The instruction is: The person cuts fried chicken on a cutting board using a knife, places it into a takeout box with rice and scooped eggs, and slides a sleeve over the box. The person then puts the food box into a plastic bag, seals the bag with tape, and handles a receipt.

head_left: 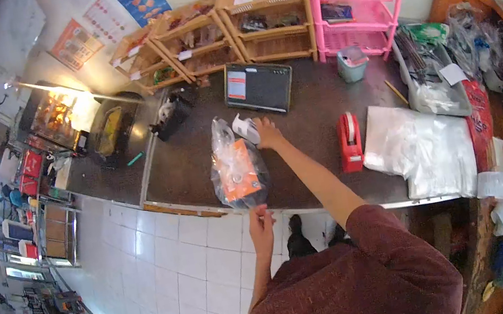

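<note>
A clear plastic bag (225,187) lies near the counter's front edge, with an orange box or packet with white markings (241,173) inside. Just beyond its right side is a small white object with a strip like paper (246,129). My right hand (268,133) reaches across the counter, its fingers closed at the right end of that white object. At the near end of the bag, by the counter's edge, my left hand (261,222) has its fingers curled. Whether they pinch the bag's film is too small to tell.
A dark tablet-like device (258,87) lies behind. A red tape dispenser (350,143) and a stack of clear bags (418,147) are to the right. Brown racks (270,23), a pink rack (355,12) and a light-blue cup (352,64) line the back. A lit display case (59,115) stands left.
</note>
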A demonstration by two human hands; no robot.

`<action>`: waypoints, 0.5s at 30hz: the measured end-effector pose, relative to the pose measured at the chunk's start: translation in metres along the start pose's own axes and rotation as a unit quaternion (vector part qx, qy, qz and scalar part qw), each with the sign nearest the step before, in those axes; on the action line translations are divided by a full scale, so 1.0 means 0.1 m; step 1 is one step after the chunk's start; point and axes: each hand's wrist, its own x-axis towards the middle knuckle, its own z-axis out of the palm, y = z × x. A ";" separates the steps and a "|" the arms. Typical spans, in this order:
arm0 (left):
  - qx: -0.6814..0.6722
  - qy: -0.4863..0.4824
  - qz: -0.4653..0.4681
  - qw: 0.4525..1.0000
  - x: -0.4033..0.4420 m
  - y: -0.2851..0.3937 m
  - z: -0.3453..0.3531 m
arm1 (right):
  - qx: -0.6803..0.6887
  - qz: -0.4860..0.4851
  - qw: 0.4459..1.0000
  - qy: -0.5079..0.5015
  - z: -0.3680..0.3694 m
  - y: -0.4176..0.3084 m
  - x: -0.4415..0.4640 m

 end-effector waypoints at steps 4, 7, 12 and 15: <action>0.015 -0.006 -0.001 1.000 0.08 0.06 -0.06 | 0.119 -0.006 0.985 0.123 0.25 0.19 0.34; 0.064 -0.037 0.058 0.996 0.10 0.08 -0.07 | 0.200 -0.067 0.951 0.228 -0.08 -0.02 0.03; 0.102 -0.090 0.228 0.964 0.59 0.37 0.34 | 0.215 -0.108 0.951 0.195 -0.90 -0.55 -1.30; 0.055 -0.328 0.188 0.924 0.72 0.22 0.43 | 0.190 -0.077 0.958 0.199 -1.13 -0.51 -1.96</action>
